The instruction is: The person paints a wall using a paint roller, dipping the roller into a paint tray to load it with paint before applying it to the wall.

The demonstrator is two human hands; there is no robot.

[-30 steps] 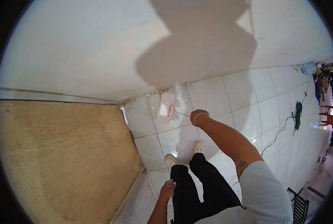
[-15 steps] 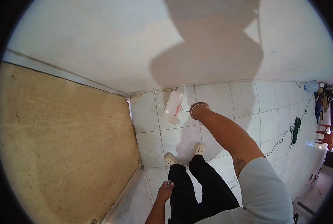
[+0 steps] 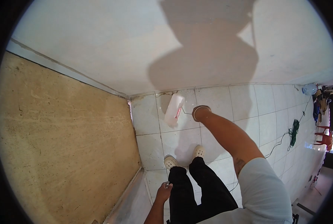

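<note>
My right hand (image 3: 199, 113) is stretched forward over the floor, closed round a thin wire handle. The handle runs left to a whitish container or tray (image 3: 174, 111) with a red label, held near the foot of the white wall (image 3: 118, 48). What exactly the pale object is cannot be made out. Low in the view, beside my black trousers, my left hand (image 3: 164, 191) is closed on a small grey object (image 3: 167, 183) that shows only in part.
A yellowish board (image 3: 69, 142) fills the left side. White tiles (image 3: 215, 100) cover the floor. To the right lie a coiled green cable (image 3: 294, 133), a clear bottle (image 3: 309, 89) and a red chair (image 3: 324, 138). My pale clogs (image 3: 170, 162) stand below.
The view has shifted slightly, with the floor now a little lower in it. My right hand and the pale object keep nearly the same position. My left hand stays beside my leg.
</note>
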